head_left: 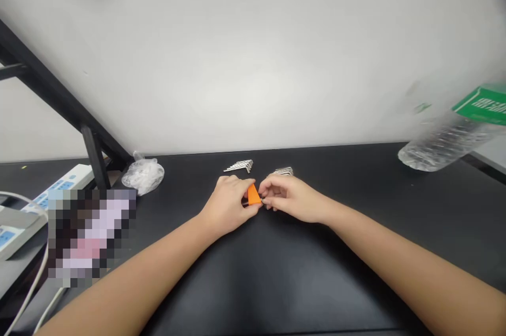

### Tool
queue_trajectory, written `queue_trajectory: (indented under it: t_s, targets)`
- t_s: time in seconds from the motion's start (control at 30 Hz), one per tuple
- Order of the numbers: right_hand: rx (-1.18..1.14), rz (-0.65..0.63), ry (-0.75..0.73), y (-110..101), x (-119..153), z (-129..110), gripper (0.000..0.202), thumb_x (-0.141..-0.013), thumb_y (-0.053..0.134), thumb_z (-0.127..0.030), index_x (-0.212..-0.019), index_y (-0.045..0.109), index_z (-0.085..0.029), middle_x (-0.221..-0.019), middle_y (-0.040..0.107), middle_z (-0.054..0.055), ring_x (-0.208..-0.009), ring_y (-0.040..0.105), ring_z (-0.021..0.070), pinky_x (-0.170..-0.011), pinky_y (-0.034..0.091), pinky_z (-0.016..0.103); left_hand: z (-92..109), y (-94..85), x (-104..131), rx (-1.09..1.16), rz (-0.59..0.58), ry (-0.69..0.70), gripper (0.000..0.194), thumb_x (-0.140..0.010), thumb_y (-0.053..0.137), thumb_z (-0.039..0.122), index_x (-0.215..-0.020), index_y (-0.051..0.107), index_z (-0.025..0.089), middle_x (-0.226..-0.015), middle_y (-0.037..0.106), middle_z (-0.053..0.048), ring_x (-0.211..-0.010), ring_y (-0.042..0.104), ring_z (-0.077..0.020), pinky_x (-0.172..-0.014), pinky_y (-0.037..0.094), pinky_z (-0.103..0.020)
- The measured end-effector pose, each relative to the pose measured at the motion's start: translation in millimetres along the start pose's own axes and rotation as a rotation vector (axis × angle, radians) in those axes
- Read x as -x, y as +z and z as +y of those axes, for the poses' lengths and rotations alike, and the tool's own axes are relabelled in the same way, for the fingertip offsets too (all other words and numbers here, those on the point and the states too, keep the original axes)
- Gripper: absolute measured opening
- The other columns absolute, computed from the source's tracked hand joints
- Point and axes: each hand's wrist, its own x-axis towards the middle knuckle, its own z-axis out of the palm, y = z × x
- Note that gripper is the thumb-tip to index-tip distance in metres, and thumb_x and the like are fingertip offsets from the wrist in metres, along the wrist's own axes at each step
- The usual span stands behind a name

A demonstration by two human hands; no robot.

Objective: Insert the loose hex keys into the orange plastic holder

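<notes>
1. Two bare forearms enter from the bottom edge; no sleeves, watch or bracelets show on them.
2. The left hand [228, 204] wears no glove and no ring that can be seen.
3. The right hand [290, 199] is likewise ungloved, with short fingernails.

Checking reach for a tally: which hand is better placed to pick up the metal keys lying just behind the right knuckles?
Probably the right hand: that pile of metal keys lies just beyond its knuckles, while the left hand steadies the orange holder.
</notes>
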Motion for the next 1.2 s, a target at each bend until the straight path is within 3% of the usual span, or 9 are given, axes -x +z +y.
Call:
queue_trajectory:
  t_s: [0.13,0.27,0.4,0.57,0.7,0.83,1.03,1.2]
  targets:
    - [0.501,0.221,-0.045,-27,3,18,0.014,-0.093,0.059,-0.023,-0.102,0.070,-0.021,-0.103,0.065,0.007,-0.083,0.062,0.0191,-0.078,0.050,0.035,0,1.9,1,-0.057,0.018,-0.014,0.040,-0.085,0.070,0.034,-0.123,0.066,0.022,-0.094,0.073,-0.004,-0.094,0.064,-0.0260,-0.101,0.041,-0.047]
    - [0.722,0.156,0.047,-54,5,43,0.016,-0.093,0.058,-0.023,-0.100,0.072,-0.021,-0.102,0.063,0.008,-0.080,0.061,0.0187,-0.075,0.048,0.034,-5,3.7,1,-0.032,0.009,-0.024,0.043,-0.089,0.069,0.035,-0.129,0.064,0.021,-0.104,0.074,-0.006,-0.104,0.064,-0.0269,-0.106,0.039,-0.048]
    - [0.679,0.063,0.088,-55,3,53,0.011,-0.089,0.059,-0.021,-0.093,0.070,-0.021,-0.099,0.063,0.006,-0.077,0.060,0.0170,-0.072,0.046,0.031,-9,5.5,1,-0.012,0.018,-0.048,0.042,-0.087,0.072,0.035,-0.127,0.065,0.022,-0.108,0.073,-0.007,-0.106,0.065,-0.0268,-0.108,0.039,-0.047]
    - [0.626,-0.008,0.120,-44,4,39,0.006,-0.079,0.064,-0.016,-0.077,0.060,-0.020,-0.085,0.062,0.003,-0.069,0.055,0.0154,-0.064,0.041,0.028,-10,7.1,1,0.018,0.034,-0.068,0.043,-0.087,0.073,0.036,-0.126,0.065,0.020,-0.105,0.073,-0.007,-0.105,0.066,-0.0268,-0.108,0.040,-0.048]
    - [0.391,-0.034,0.075,-39,5,20,0.004,-0.087,0.061,-0.022,-0.085,0.065,-0.022,-0.077,0.063,0.000,-0.065,0.055,0.0152,-0.063,0.042,0.029,-10,7.3,1,0.029,0.054,-0.077,0.044,-0.087,0.073,0.035,-0.128,0.065,0.021,-0.105,0.073,-0.007,-0.105,0.066,-0.0267,-0.108,0.041,-0.048]
    - [0.201,0.019,0.011,-34,4,11,0.017,-0.093,0.060,-0.032,-0.097,0.074,-0.023,-0.088,0.068,0.003,-0.069,0.060,0.0156,-0.067,0.048,0.031,-10,7.5,1,0.030,0.063,-0.080,0.043,-0.087,0.073,0.036,-0.126,0.065,0.021,-0.105,0.073,-0.007,-0.105,0.066,-0.0267,-0.108,0.041,-0.047]
    - [0.155,0.044,-0.042,-32,6,9,0.020,-0.095,0.061,-0.032,-0.100,0.079,-0.024,-0.091,0.069,0.005,-0.070,0.063,0.0163,-0.067,0.051,0.032,-14,7.4,1,0.067,0.083,-0.092,0.046,-0.084,0.075,0.037,-0.126,0.064,0.021,-0.102,0.073,-0.005,-0.097,0.067,-0.0240,-0.105,0.044,-0.046]
    - [0.210,0.007,-0.188,-23,5,1,0.022,-0.099,0.057,-0.029,-0.102,0.078,-0.026,-0.097,0.072,0.006,-0.087,0.066,0.0202,-0.083,0.052,0.037,-9,5.5,3,0.129,0.064,-0.097,0.049,-0.082,0.077,0.043,-0.125,0.065,0.021,-0.097,0.072,-0.004,-0.087,0.066,-0.0212,-0.089,0.053,-0.038]
